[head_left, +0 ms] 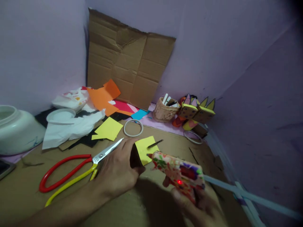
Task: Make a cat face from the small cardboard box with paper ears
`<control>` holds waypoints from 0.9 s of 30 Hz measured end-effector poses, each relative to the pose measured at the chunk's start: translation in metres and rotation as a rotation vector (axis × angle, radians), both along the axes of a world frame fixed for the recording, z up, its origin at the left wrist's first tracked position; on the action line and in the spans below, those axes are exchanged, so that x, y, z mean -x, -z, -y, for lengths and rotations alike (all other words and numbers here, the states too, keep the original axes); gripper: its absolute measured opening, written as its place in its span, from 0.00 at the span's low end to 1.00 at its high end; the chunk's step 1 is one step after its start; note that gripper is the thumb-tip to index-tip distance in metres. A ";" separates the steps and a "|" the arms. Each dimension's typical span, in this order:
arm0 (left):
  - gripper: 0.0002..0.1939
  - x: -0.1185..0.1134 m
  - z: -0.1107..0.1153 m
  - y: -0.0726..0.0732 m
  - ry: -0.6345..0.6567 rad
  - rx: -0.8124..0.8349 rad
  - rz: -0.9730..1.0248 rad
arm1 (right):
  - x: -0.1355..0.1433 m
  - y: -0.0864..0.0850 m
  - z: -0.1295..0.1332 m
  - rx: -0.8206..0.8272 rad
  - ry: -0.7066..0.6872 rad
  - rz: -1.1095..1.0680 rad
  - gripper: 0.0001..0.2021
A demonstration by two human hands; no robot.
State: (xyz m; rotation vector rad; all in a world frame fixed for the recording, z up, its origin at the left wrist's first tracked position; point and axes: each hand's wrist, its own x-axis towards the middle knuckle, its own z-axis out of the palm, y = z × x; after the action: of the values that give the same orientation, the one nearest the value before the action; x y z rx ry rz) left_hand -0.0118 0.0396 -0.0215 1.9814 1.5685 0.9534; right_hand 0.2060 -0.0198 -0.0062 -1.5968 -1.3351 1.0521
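Observation:
My left hand (120, 168) is curled round a small dark piece with a yellow square face (143, 146), which is turned toward the right. A thin dark stick (155, 144) lies across that yellow face. In my right hand (199, 203) is a paint-splashed glue gun (177, 170) with a red light glowing on its side. The gun's tip points left and is close to the yellow face; whether they touch is unclear. A pale glue stick (236, 189) runs out of the gun's back. Scissors (71, 173) with red and yellow handles lie left of my left hand.
Cardboard (26, 195) covers the table. Yellow paper (110, 128), a tape ring (133, 128), white tissue (71, 129) and orange paper (104, 96) lie behind. A pen holder (163, 112) and cardboard figures (199, 110) stand at the back right. A white jar (21, 132) is at left.

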 end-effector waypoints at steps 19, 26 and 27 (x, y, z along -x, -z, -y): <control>0.21 0.034 -0.020 -0.004 -0.028 -0.191 -0.147 | -0.028 0.018 -0.070 0.100 0.284 0.072 0.15; 0.15 0.041 -0.034 -0.017 -0.203 0.136 -0.490 | -0.024 -0.008 -0.069 0.337 0.123 1.070 0.25; 0.16 0.037 -0.032 -0.020 -0.183 0.143 -0.568 | -0.022 -0.011 -0.069 0.362 0.095 1.092 0.26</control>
State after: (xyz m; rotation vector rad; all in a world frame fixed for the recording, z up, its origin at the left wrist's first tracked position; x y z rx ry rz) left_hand -0.0491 0.0719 -0.0018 2.1447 2.0768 0.3247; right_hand 0.2278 0.0490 0.0044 -2.6682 -1.7469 0.3042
